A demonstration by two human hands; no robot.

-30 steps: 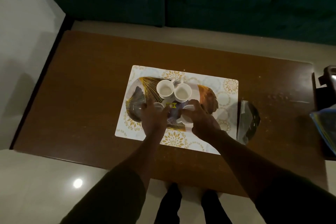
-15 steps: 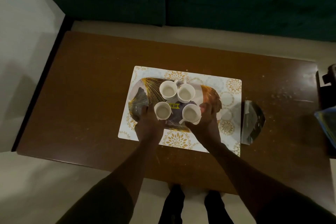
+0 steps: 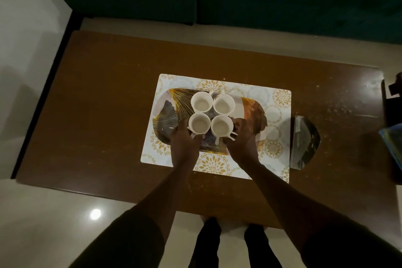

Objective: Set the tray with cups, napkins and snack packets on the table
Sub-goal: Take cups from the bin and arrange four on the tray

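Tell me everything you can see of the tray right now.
The tray is a rounded oblong with a glossy look, printed with gold fan-like leaves on grey and amber. It lies flat on the patterned placemat on the brown table. Four white cups stand clustered on it. The left hand and right hand rest over its near edge.

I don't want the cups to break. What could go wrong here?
1. The four cups stand bunched tight on the tray; nudging one could knock its neighbour.
2. The left hand and right hand touch only the two near cups, so a quick pull might tip them.
3. The tray sits on a placemat, which might slide.
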